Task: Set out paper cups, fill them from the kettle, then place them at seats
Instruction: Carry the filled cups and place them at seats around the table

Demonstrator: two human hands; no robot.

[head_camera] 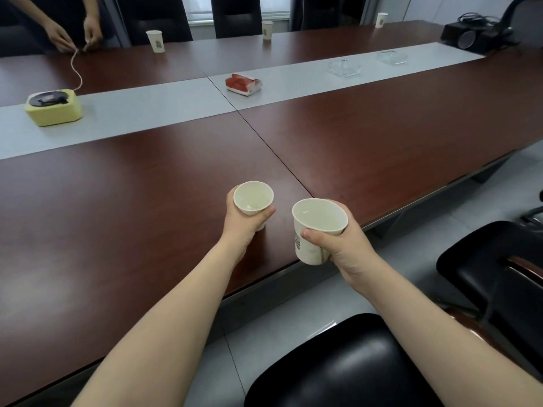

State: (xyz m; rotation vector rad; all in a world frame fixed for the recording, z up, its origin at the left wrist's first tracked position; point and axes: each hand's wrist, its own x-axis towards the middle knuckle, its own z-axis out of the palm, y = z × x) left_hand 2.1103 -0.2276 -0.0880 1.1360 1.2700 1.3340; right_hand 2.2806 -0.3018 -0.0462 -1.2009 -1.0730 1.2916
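Standing at the far left of the long table (132, 183), a yellow box (54, 110) with a black top trails a pale cord (77, 67) up to another person's hands (63, 38). Along the far edge three paper cups stand upright, mouths up: the far left cup (155, 41), the far middle cup (267, 29) and the far right cup (381, 20).

A red tissue pack (243, 84) lies on the grey centre strip. Near the table's front edge, the left hand (245, 223) curls its fingers round the left-hand cup (253, 198), upright and low over the wood. I cannot tell if its base touches.

Just right of it, the right hand (340, 245) grips the right-hand cup (318, 227), thumb on the near wall. It is held off the table at the edge, its long axis near vertical.

Both insides look pale, and I cannot tell if they hold water. That makes five cups.

Further right sit two glass ashtrays (344, 68) (393, 57), a projector (467, 38) and two black chairs (346, 365) (499, 268).
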